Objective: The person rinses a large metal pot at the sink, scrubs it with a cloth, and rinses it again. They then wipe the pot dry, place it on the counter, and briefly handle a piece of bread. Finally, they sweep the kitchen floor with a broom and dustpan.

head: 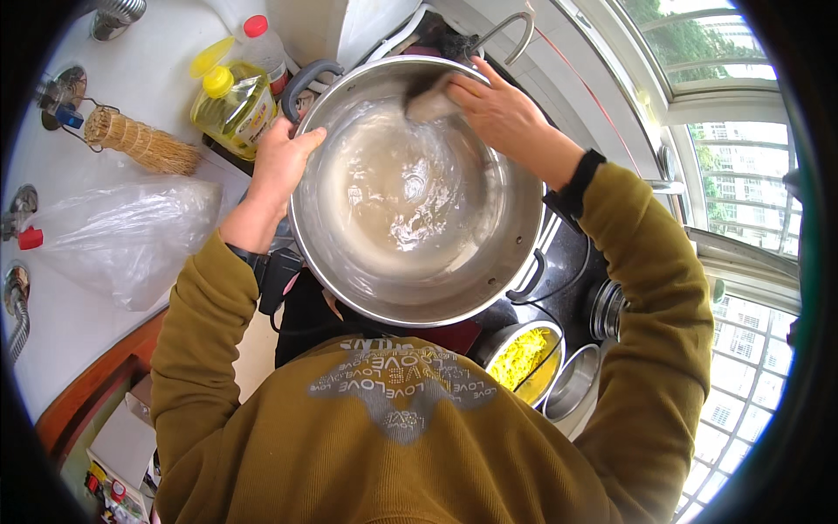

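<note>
A wide stainless steel pot (406, 288) with dark side handles lies before me, with cloudy, swirling water (386, 190) in it. My left hand (281, 160) grips the pot's rim at the left, thumb over the edge, just below one handle. At the upper right of the pot, my right hand (501, 111) holds a light-brown, blurred thing (432, 105) against the inner wall; it looks like a scrubber or cloth, but its kind cannot be told. Part of it looks dark.
A yellow pump bottle (236, 108), a red-capped plastic bottle (263, 49), a hanging straw brush (141, 141) and a clear plastic bag (131, 229) are at the left. A curved metal faucet (517, 33) rises behind the pot. Lower right are a bowl of yellow shreds (524, 360) and an metal bowl (573, 383).
</note>
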{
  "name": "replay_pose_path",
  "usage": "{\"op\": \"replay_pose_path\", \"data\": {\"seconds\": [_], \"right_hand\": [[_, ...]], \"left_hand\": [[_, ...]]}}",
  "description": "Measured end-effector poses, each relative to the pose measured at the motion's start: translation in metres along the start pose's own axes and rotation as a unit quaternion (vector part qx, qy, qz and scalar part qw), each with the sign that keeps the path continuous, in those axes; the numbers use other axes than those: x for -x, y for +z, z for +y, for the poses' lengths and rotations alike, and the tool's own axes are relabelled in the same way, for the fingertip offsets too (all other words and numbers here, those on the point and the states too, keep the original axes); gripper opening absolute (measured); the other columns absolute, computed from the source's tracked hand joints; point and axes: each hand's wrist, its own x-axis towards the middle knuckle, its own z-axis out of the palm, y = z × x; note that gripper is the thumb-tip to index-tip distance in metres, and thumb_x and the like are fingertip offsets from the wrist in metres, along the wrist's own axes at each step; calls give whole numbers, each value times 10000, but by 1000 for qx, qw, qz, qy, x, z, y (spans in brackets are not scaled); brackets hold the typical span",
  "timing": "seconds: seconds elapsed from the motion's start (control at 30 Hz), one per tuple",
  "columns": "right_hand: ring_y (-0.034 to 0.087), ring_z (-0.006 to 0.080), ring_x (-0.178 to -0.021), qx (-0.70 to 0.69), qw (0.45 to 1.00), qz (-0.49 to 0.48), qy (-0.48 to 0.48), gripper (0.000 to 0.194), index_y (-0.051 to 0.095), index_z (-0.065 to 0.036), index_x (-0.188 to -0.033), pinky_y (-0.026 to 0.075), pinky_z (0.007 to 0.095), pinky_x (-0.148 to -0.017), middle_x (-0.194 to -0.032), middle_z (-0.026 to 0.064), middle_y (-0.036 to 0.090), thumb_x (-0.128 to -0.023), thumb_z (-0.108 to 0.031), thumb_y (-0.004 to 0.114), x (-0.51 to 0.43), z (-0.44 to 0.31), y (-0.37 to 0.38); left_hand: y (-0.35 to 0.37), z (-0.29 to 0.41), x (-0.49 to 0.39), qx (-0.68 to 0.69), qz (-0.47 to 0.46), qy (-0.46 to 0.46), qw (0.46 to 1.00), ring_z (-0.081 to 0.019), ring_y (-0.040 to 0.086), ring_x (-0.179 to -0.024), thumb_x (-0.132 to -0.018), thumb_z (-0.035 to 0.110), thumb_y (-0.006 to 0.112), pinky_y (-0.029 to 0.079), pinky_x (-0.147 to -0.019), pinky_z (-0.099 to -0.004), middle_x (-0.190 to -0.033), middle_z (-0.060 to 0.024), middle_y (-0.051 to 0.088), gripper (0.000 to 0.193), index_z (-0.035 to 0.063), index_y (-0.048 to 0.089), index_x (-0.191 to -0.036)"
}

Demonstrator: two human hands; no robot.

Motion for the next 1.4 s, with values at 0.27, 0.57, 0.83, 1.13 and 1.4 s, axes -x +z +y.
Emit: {"op": "replay_pose_path", "data": {"seconds": [0.27, 0.57, 0.83, 1.13, 1.4], "right_hand": [[290, 172, -1466, 71, 994, 31, -81, 210, 760, -232, -1028, 69, 512, -1261, -1495, -53, 468, -854, -215, 645, -62, -9, -23], [602, 221, -1041, -50, 973, -221, -42, 168, 759, -132, -908, 231, 497, -1198, -961, 34, 661, -840, -180, 613, 88, -43, -13], [595, 301, -1176, -503, 805, -303, -82, 263, 666, -96, -1103, 375, 554, -1088, -1198, 105, 634, -1010, -224, 456, 100, -146, -37], [395, 256, -1400, -552, 820, -90, -123, 430, 409, -102, -1445, 317, 593, -1122, -1521, 104, 381, -1053, -279, 397, 24, -190, -44], [360, 282, -1445, -387, 916, -87, -54, 581, 299, -77, -1524, 287, 609, -1161, -1583, 133, 323, -999, -250, 477, -36, -163, -34]], "left_hand": [[-1, -3, -3, -28, 7, 3, 1000, -138, 635, -937, -939, 102, 624, 510, -823, -286, -1105, -74, 669, 335, 1, 591, -1256], [6, 1, 6, 44, 18, -13, 999, -151, 642, -953, -924, 108, 652, 504, -845, -296, -1102, -94, 678, 341, -21, 593, -1234], [9, 0, 2, 68, 8, -10, 998, -141, 642, -949, -932, 96, 655, 508, -833, -283, -1096, -86, 680, 339, -20, 590, -1243], [8, -3, 4, 76, 5, 0, 997, -126, 644, -925, -923, 85, 663, 511, -819, -281, -1075, -83, 690, 300, -11, 620, -1204], [5, -6, 1, 60, 0, 9, 998, -135, 642, -932, -919, 78, 654, 510, -823, -284, -1076, -80, 686, 305, -2, 621, -1212]]}}
